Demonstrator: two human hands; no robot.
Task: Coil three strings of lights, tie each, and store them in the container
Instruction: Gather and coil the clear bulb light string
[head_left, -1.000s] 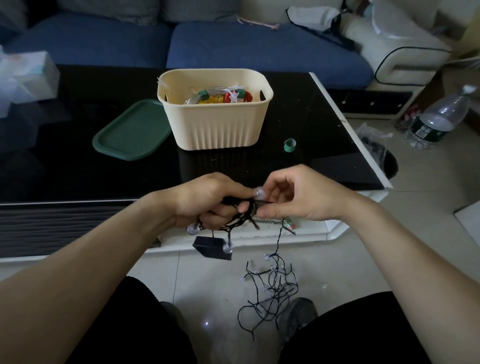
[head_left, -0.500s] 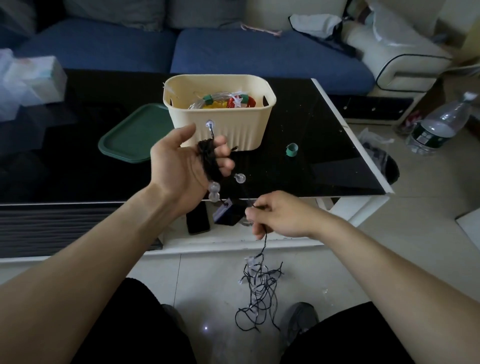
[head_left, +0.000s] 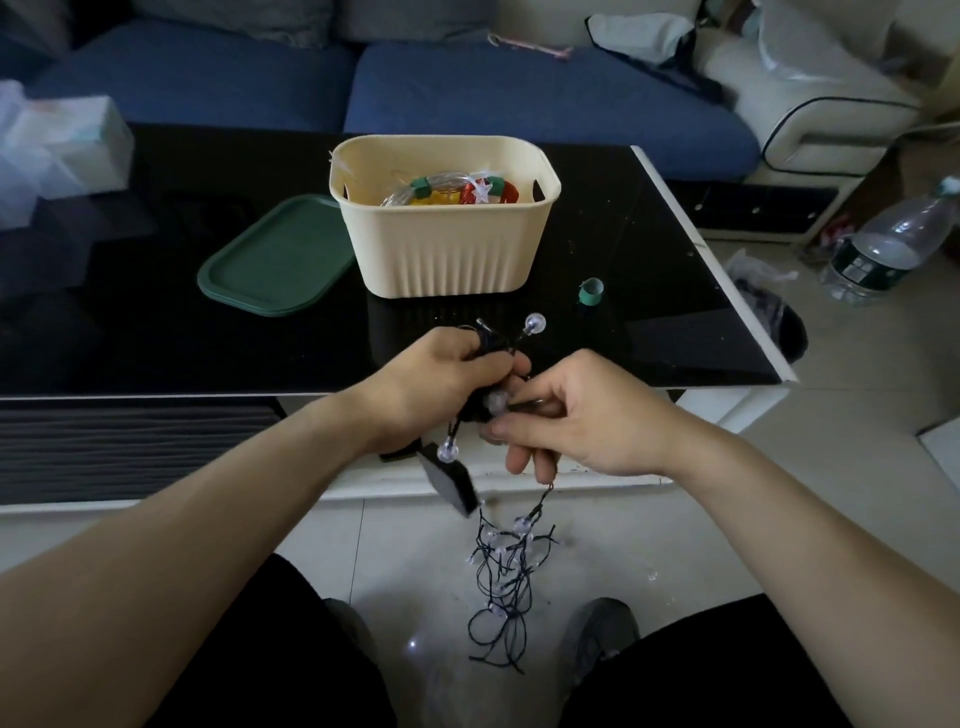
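Note:
My left hand (head_left: 439, 382) grips a partly wound coil of a black light string with clear round bulbs, in front of the black table's near edge. One bulb (head_left: 534, 323) sticks up from the coil, and a small black box (head_left: 451, 477) hangs below it. My right hand (head_left: 576, 415) pinches the wire right beside the coil. The loose rest of the string (head_left: 503, 577) dangles in a tangle to the floor between my legs. The cream container (head_left: 447, 244) stands on the table and holds two coiled light strings with green ties (head_left: 452, 191).
A green lid (head_left: 275, 257) lies left of the container. A small green tie roll (head_left: 591, 292) sits to its right on the black table (head_left: 156, 332). A blue sofa stands behind. A water bottle (head_left: 883, 244) stands on the floor at right.
My left hand has come down from in front of the container to the table's edge. My right hand rose to meet it, bringing the wire to the coil.

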